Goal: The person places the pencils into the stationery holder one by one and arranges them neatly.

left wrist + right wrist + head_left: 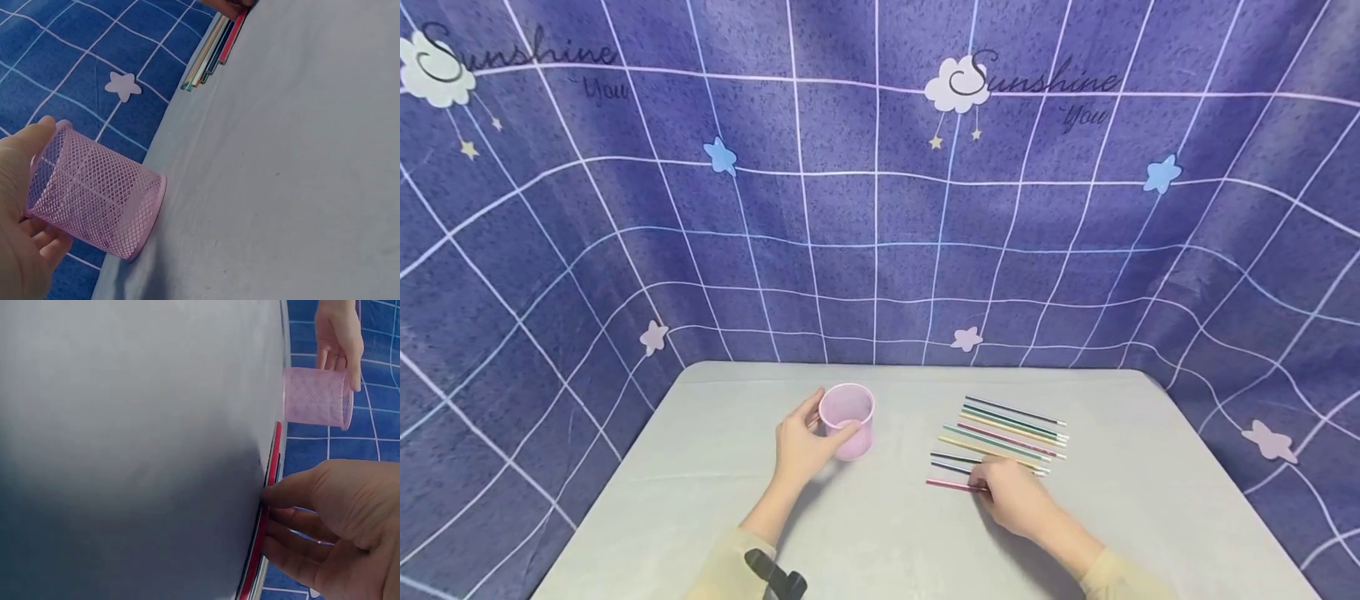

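A pink mesh pen cup [847,417] stands upright on the left-middle part of the table. My left hand [806,443] grips it, with the thumb at the rim and the fingers round the far side, as the left wrist view [94,190] also shows. On the right lie several pencils [1011,421] in a loose row, in dark, green, yellow and red. At the near end of that row my right hand [1013,493] pinches a red pencil [947,484] between thumb and fingers. In the right wrist view the red pencil [274,450] lies along the tabletop.
A pale grey cloth covers the table [880,533]. Behind and at both sides hangs a blue-purple curtain [880,208] with a grid, stars and clouds. A black strap [775,573] sits on my left wrist.
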Motion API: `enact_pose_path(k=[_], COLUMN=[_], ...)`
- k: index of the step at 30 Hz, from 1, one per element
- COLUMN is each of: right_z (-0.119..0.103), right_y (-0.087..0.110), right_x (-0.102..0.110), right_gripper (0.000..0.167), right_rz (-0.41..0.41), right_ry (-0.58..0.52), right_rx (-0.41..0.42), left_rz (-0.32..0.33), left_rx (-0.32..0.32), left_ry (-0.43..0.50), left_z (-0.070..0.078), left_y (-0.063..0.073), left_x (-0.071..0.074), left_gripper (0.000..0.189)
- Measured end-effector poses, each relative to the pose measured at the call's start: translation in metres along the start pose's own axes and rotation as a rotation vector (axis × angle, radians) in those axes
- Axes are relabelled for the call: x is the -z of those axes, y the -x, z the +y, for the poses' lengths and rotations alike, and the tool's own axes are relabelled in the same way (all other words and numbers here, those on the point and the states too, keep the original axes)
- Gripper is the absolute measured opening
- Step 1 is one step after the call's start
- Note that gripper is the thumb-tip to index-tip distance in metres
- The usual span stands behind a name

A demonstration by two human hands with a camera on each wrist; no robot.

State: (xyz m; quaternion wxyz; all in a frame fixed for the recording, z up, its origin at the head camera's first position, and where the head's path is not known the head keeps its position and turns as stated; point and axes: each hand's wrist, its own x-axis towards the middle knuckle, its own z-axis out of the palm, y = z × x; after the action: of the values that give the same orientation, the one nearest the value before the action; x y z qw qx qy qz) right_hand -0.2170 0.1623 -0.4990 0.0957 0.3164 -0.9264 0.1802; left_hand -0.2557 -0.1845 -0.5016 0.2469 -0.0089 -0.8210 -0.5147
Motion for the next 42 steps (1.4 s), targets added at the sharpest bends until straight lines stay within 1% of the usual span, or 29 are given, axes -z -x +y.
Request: enact_pose_path(k=[5, 7, 10, 13, 17, 21, 24, 29, 34, 39, 42], right_z=[0.003, 0.004, 0.003, 0.002, -0.004, -0.015, -0.025, -0.044, -0.062, -0.075, -0.082], right_y=[-0.008, -0.015, -0.028, -0.044, -0.069, -0.095, -0.112, -0.136, -0.154, -0.169, -0.176], right_x=[0.007, 0.014, 0.029, 0.047, 0.069, 0.08, 0.08, 0.073, 0.064, 0.05, 0.039], right_gripper=[0.02, 0.021, 0.022, 0.018, 0.012, 0.012, 0.012, 0.012, 0.013, 0.014, 0.014], right_rz=[0.023, 0.058, 0.112, 0.151, 0.177, 0.251, 0.302, 0.341, 0.373, 0.378, 0.36], right_ry=[-0.029, -0.032, -0.039, -0.07, -0.182, -0.291, -0.354, -0.471, -0.604, -0.687, -0.729], right_rx=[0.016, 0.027, 0.017, -0.011, -0.059, -0.058, -0.038, -0.028, -0.03, -0.065, -0.062], left_rz=[-0.017, -0.023, -0.031, -0.042, -0.049, -0.05, -0.057, -0.074, -0.085, -0.091, -0.089], left_rx=[0.025, 0.035, 0.04, 0.054, 0.072, 0.085, 0.089, 0.082, 0.074, 0.078, 0.083], left_ry=[0.02, 0.022, 0.032, 0.054, 0.069, 0.063, 0.064, 0.087, 0.107, 0.105, 0.106], left_z=[-0.002, -0.001, 0.001, 0.003, 0.002, 0.001, 0.001, 0.002, 0.002, 0.001, 0.0], left_y=[-0.003, -0.004, -0.005, -0.007, -0.008, -0.007, -0.007, -0.006, -0.007, -0.009, -0.009], left_x=[-0.001, 0.0, 0.001, 0.002, 0.003, 0.005, 0.006, 0.006, 0.006, 0.005, 0.004], left_gripper=[0.086, 0.086, 0.085, 0.085, 0.084, 0.083, 0.082, 0.081, 0.079, 0.079, 0.079])
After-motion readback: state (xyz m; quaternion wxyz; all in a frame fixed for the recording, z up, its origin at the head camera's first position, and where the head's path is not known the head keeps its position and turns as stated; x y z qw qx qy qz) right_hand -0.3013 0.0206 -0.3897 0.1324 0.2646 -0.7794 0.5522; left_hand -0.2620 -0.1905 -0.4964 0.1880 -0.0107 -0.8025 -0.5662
